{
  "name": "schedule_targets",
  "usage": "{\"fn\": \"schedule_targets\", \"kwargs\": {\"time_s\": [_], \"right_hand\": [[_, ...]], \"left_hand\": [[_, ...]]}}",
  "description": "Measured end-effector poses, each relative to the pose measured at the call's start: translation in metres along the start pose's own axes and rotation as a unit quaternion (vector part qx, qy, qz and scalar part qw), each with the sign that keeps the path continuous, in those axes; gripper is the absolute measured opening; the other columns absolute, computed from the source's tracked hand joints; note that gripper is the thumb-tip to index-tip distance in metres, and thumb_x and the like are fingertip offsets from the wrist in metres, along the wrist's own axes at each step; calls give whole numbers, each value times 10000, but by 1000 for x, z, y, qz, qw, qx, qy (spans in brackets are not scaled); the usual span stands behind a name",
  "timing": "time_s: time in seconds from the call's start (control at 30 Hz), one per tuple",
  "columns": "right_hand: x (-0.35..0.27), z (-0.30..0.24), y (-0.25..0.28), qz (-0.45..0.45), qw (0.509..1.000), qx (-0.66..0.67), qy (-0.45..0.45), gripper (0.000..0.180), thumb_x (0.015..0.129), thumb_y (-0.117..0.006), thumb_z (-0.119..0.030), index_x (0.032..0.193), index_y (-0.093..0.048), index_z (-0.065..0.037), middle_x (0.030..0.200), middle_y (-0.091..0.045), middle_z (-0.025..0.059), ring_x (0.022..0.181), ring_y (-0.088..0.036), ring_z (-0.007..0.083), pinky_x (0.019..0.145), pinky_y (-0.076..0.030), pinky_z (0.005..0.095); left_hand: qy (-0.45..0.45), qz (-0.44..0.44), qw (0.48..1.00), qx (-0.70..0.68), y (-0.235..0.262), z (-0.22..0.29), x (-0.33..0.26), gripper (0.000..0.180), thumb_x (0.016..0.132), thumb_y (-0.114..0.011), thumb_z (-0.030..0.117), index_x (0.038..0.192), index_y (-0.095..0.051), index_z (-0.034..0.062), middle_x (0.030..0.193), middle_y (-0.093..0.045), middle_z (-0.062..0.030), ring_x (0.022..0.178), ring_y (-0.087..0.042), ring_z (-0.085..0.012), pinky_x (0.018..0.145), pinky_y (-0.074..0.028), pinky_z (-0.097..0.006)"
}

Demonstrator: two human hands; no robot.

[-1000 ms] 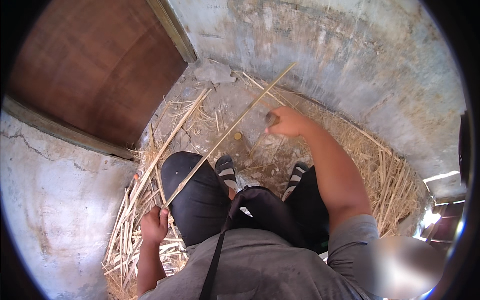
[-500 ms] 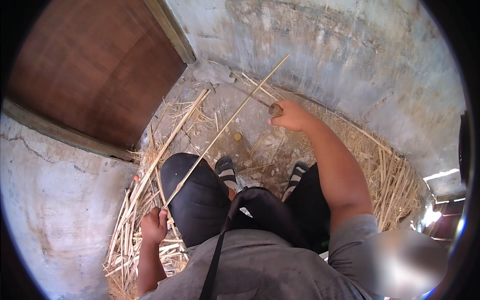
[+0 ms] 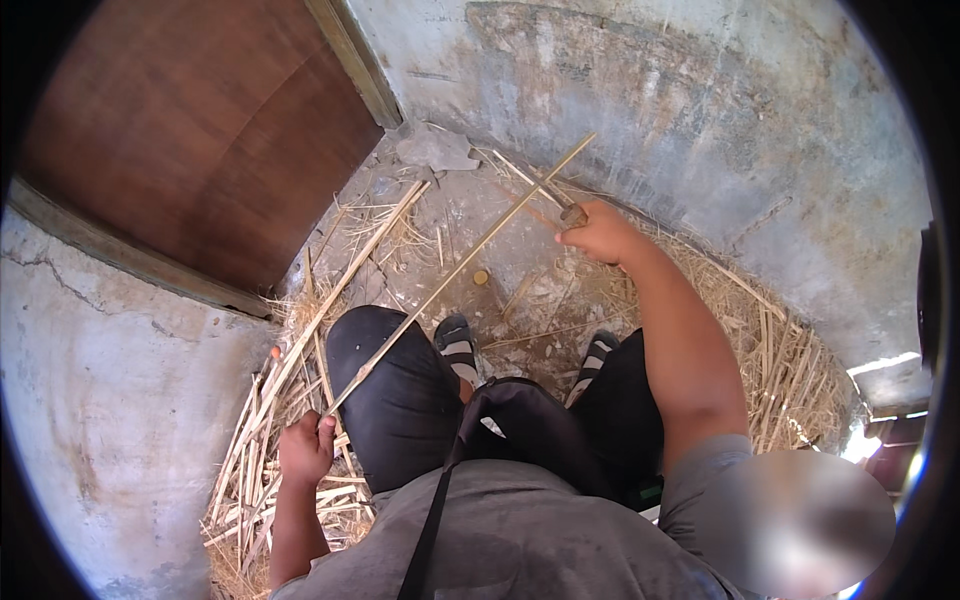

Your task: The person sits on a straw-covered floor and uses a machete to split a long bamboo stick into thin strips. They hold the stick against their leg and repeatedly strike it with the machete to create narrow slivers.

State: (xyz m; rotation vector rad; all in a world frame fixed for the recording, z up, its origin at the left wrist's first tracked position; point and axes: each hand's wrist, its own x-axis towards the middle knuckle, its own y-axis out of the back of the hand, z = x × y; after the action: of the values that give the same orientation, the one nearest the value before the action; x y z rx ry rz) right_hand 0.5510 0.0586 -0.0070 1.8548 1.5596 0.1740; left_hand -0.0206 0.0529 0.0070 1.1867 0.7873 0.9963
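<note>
My left hand (image 3: 307, 447) is closed around the near end of a long, thin bamboo strip (image 3: 470, 257). The strip slants away across my left knee and up to the right, its far tip in front of the wall. My right hand (image 3: 603, 234) grips the short wooden handle of a knife (image 3: 573, 216) with a narrow blade. That blade points up and left and meets or crosses the strip near its far end; whether they touch I cannot tell.
Split bamboo pieces (image 3: 262, 430) lie piled at my left, with longer strips towards the door (image 3: 200, 130). Straw-like shavings and strips (image 3: 770, 370) line the wall (image 3: 680, 100) on the right. A small round yellowish object (image 3: 481, 277) sits on the floor between my feet.
My right hand has shifted slightly right with the knife, and its blade now stands steeper. The strip's far end has moved a little right and lower. My left hand keeps its hold.
</note>
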Motion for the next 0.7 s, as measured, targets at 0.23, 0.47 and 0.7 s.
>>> {"fn": "schedule_targets", "kwargs": {"time_s": [0.23,0.47,0.7], "right_hand": [[-23,-26,-27,-53,964,-185,182,550,804,-776,-339,1240,-676,-19,1014,-727,204,928,-707,362,835,-545,465],[-15,-15,-10,12,995,-77,67,551,796,-782,-352,1243,-691,-43,1074,-727,212,991,-706,376,862,-541,471],[-4,3,-26,-34,981,-116,151,578,793,-786,-368,1267,-686,-52,1100,-729,204,924,-720,355,814,-549,467]], "left_hand": [[-21,-8,1000,10,4,-1,8,550,1025,-540,513,755,-581,36,631,-615,-226,627,-627,-471,563,-474,-536],[-12,-3,1000,-6,11,3,4,553,1022,-546,519,767,-592,30,619,-594,-234,624,-616,-472,561,-470,-521],[-7,-3,1000,1,-3,-8,10,526,1022,-548,505,771,-592,45,637,-614,-219,628,-626,-462,572,-479,-525]]}}
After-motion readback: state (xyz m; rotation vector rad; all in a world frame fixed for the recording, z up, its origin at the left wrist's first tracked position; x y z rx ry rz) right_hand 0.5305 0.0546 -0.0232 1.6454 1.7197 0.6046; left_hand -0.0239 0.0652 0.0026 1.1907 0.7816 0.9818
